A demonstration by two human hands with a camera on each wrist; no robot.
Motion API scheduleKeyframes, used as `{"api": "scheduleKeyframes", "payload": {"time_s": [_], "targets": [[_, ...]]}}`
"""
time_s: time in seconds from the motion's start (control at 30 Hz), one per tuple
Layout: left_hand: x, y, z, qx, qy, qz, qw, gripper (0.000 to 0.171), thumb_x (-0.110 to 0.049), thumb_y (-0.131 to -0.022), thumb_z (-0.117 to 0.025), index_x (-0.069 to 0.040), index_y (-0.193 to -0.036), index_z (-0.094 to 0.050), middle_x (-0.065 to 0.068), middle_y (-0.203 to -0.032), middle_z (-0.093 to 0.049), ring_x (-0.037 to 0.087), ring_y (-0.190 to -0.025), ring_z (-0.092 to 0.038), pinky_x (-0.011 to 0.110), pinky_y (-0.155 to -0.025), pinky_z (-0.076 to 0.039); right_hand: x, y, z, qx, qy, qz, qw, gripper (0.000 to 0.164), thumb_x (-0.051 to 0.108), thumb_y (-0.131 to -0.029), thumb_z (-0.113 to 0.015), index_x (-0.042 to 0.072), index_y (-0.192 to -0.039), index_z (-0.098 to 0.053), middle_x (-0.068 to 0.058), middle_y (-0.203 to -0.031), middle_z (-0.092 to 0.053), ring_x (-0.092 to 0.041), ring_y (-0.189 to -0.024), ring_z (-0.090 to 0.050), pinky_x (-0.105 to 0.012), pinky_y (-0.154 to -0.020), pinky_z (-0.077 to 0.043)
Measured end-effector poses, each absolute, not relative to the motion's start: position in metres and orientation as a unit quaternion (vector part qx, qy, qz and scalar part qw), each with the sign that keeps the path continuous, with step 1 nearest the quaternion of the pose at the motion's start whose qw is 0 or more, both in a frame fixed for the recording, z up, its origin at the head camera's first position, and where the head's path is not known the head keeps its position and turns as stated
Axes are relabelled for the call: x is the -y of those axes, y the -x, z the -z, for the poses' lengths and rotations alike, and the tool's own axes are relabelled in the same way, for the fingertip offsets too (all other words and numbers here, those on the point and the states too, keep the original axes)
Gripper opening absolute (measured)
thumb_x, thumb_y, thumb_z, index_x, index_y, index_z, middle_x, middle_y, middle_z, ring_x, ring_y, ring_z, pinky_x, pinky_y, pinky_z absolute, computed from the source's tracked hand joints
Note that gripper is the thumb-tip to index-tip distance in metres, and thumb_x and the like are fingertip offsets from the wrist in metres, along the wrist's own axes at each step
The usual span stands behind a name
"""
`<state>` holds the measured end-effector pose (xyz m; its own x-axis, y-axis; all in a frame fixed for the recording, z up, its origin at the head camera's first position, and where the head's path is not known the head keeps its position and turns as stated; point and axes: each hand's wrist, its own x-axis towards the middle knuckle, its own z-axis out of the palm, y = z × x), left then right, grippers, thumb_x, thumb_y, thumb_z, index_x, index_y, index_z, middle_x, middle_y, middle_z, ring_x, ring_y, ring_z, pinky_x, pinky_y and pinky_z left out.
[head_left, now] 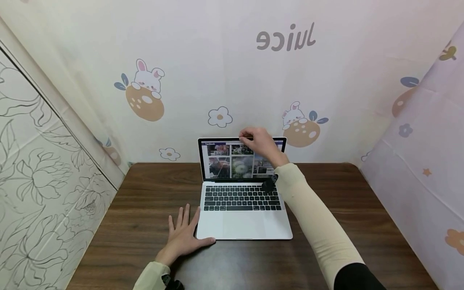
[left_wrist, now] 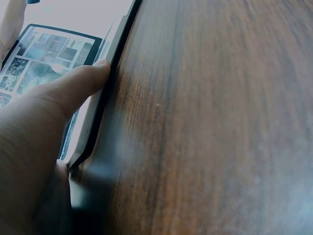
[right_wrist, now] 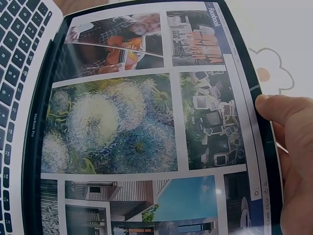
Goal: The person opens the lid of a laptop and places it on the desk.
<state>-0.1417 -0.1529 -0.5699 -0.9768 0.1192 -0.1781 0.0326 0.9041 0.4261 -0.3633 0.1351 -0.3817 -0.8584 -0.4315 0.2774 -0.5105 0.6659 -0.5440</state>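
Observation:
A silver laptop (head_left: pixel 243 225) stands with its lid raised on the wooden table, its lit screen (head_left: pixel 242 166) filled with a grid of pictures. My right hand (head_left: pixel 259 143) pinches the top edge of the lid near its middle. In the right wrist view the thumb (right_wrist: pixel 264 105) lies on the black bezel, with the other fingers behind the lid. At the laptop's front left corner, my left hand (head_left: pixel 183 237) is spread out. Its thumb (left_wrist: pixel 90 78) touches the front edge, and the straight fingers lie along the left side on the table.
The dark wooden table (head_left: pixel 152 189) extends around the laptop. Right behind it hangs a pale curtain (head_left: pixel 188 80) printed with rabbits and flowers. More patterned cloth (head_left: pixel 427 169) borders the right side, and a flower-drawn panel (head_left: pixel 47 181) flanks the left.

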Motion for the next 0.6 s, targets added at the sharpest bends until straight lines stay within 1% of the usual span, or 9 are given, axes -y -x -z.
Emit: {"api": "scheduleKeyframes", "payload": {"time_s": [0.27, 0.43, 0.6], "targets": [[0.1533, 0.1403, 0.5691, -0.970, -0.040, -0.222, 0.094, 0.124, -0.090, -0.071, -0.064, -0.025, -0.166, -0.020, 0.017, -0.174, -0.001, 0.042, -0.160, 0.003, 0.071, -0.120, 0.010, -0.1314, 0.3648, 0.3860, 0.910, -0.244, -0.324, 0.084, 0.023, 0.023, -0.104, -0.064, 0.008, -0.119, -0.073, -0.009, -0.122, -0.074, -0.027, -0.113, -0.069, -0.046, -0.098, -0.055], [0.1533, 0.1413, 0.5696, -0.970, -0.039, -0.218, 0.098, 0.124, -0.091, -0.070, -0.063, -0.026, -0.166, -0.020, 0.016, -0.174, 0.001, 0.041, -0.160, 0.005, 0.071, -0.120, 0.011, -0.1289, 0.3663, 0.3894, 0.912, -0.234, -0.321, 0.100, 0.022, 0.022, -0.104, -0.064, 0.008, -0.119, -0.073, -0.009, -0.121, -0.075, -0.027, -0.113, -0.069, -0.046, -0.098, -0.055], [0.1530, 0.1409, 0.5713, -0.969, -0.039, -0.227, 0.088, 0.124, -0.090, -0.070, -0.064, -0.025, -0.166, -0.021, 0.017, -0.174, -0.002, 0.041, -0.160, 0.003, 0.070, -0.120, 0.012, -0.1275, 0.3687, 0.3920, 0.911, -0.230, -0.325, 0.102, 0.021, 0.021, -0.103, -0.065, 0.008, -0.119, -0.073, -0.010, -0.120, -0.075, -0.026, -0.113, -0.069, -0.045, -0.099, -0.055]]}}
